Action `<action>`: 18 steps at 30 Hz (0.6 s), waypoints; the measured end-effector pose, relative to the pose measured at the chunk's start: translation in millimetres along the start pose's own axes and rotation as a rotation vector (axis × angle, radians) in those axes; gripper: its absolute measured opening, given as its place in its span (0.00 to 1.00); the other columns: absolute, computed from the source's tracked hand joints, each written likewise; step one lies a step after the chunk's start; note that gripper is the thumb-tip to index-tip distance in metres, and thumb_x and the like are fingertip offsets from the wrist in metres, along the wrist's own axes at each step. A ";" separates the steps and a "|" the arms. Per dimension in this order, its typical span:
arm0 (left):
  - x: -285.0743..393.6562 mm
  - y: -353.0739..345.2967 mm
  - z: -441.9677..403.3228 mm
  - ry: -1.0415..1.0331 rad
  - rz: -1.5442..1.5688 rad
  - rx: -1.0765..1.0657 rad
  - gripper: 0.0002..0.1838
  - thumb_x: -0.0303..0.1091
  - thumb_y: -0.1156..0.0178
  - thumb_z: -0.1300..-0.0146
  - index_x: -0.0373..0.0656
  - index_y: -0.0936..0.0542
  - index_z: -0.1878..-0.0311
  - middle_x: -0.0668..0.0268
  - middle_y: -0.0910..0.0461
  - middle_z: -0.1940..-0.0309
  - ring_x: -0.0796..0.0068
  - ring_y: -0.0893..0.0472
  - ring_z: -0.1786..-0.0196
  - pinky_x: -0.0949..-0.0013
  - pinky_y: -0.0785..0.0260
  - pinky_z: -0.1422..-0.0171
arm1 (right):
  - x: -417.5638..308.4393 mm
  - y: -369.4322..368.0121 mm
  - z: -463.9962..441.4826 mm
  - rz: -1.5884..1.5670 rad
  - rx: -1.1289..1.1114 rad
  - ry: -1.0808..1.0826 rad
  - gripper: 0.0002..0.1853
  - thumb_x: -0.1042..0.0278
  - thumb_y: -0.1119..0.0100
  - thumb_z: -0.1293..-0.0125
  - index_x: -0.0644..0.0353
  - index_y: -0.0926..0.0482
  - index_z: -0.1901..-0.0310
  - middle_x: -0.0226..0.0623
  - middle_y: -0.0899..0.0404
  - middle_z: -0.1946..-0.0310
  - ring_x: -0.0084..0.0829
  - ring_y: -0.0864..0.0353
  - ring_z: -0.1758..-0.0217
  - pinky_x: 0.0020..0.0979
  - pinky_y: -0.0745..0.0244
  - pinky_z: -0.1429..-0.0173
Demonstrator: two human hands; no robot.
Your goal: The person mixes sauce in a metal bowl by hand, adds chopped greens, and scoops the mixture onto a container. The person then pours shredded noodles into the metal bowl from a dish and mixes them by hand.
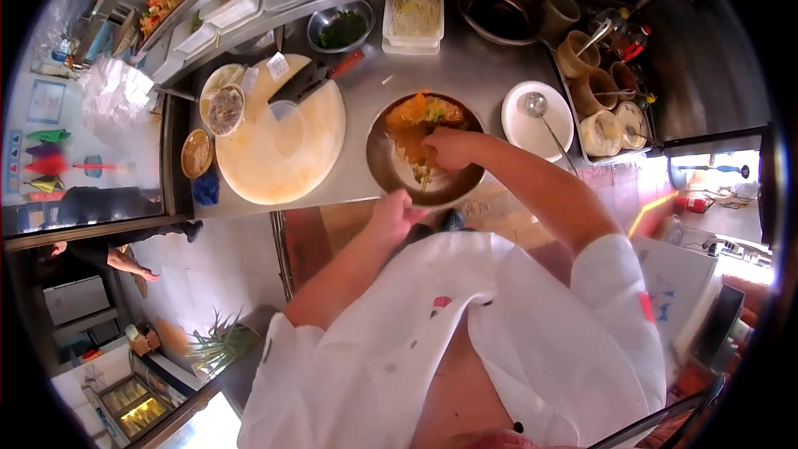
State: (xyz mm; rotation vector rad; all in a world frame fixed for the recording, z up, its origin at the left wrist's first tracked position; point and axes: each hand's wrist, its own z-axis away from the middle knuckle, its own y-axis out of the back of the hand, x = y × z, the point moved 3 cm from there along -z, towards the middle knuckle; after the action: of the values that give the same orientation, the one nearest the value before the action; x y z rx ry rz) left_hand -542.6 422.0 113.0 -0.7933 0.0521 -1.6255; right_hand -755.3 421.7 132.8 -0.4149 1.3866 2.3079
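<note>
Bowl at the counter's near edge, attended by both hands.

Head view. A round metal bowl (382, 165) is placed on the steel counter (362, 98), directly in front of the wearer's body. Its near rim is gripped by the left hand (394, 216), with the thumb side seen at the edge and the other fingers largely hidden. The right hand (453, 150) is lowered into the bowl from the right, its fingertips set against the mixed food (409, 113); whether the fingers are apart or closed on any of it cannot be told.

Spatial relation. No long axis is presented by the bowl, but the food is spread as a band from the far rim toward the near side. The bulk is found beyond and to the left of the right fingertips, and the right hand is the nearer to it. The bowl is flanked by a cutting board (270, 179) bearing a cleaver (298, 83) on the left, and by a white plate (519, 131) with a ladle (536, 103) on the right.
</note>
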 end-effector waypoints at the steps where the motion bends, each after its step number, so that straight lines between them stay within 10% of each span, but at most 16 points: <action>1: 4.9 6.6 -16.8 -0.044 -0.059 -0.087 0.01 0.20 0.52 0.40 0.35 0.32 0.65 0.51 0.25 0.50 0.52 0.18 0.61 0.45 0.16 0.44 | -5.9 3.9 4.7 -0.080 -0.140 0.030 0.25 0.72 0.49 0.34 0.57 0.21 0.34 0.54 0.17 0.45 0.55 0.19 0.42 0.43 0.24 0.39; 3: 20.4 -4.7 -34.0 -0.193 -0.265 -0.137 0.04 0.20 0.52 0.39 0.35 0.34 0.69 0.52 0.27 0.57 0.50 0.17 0.60 0.44 0.15 0.45 | -22.4 24.5 5.9 -0.180 -0.339 0.035 0.24 0.72 0.48 0.34 0.58 0.20 0.36 0.54 0.17 0.44 0.55 0.19 0.42 0.43 0.24 0.40; 7: 12.7 -9.4 -28.5 -0.175 0.032 0.007 0.08 0.23 0.47 0.36 0.38 0.31 0.72 0.58 0.30 0.66 0.50 0.16 0.57 0.47 0.16 0.44 | 18.4 8.3 -12.0 -0.177 0.079 -0.058 0.25 0.73 0.48 0.35 0.57 0.21 0.35 0.54 0.19 0.41 0.54 0.18 0.42 0.43 0.23 0.39; 11: -13.6 12.8 -10.5 0.069 0.094 -0.027 0.23 0.19 0.52 0.43 0.28 0.30 0.41 0.46 0.25 0.40 0.41 0.16 0.48 0.49 0.19 0.43 | -5.3 12.6 15.1 -0.150 -0.091 0.095 0.21 0.65 0.44 0.33 0.62 0.19 0.41 0.55 0.15 0.50 0.52 0.15 0.49 0.44 0.21 0.46; 14: 27.6 -9.0 -31.8 0.149 0.131 0.066 0.17 0.21 0.54 0.41 0.28 0.28 0.49 0.44 0.24 0.44 0.27 0.20 0.42 0.55 0.16 0.46 | -2.2 -0.8 2.0 -0.137 -0.202 0.090 0.22 0.67 0.46 0.34 0.64 0.20 0.41 0.56 0.15 0.50 0.53 0.15 0.51 0.44 0.20 0.47; 18: 12.6 -5.8 -16.7 -0.110 -0.095 -0.015 0.06 0.23 0.51 0.38 0.34 0.27 0.59 0.53 0.25 0.59 0.45 0.15 0.51 0.56 0.16 0.49 | 25.9 -12.8 -9.3 -0.243 0.221 0.020 0.17 0.66 0.45 0.36 0.66 0.15 0.51 0.56 0.14 0.55 0.54 0.15 0.53 0.45 0.21 0.47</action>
State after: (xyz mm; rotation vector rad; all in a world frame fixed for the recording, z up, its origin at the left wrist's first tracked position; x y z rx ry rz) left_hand -556.2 405.5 108.7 -0.9076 -0.0527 -1.6695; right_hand -771.2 423.9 107.0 -0.5076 1.4918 1.9386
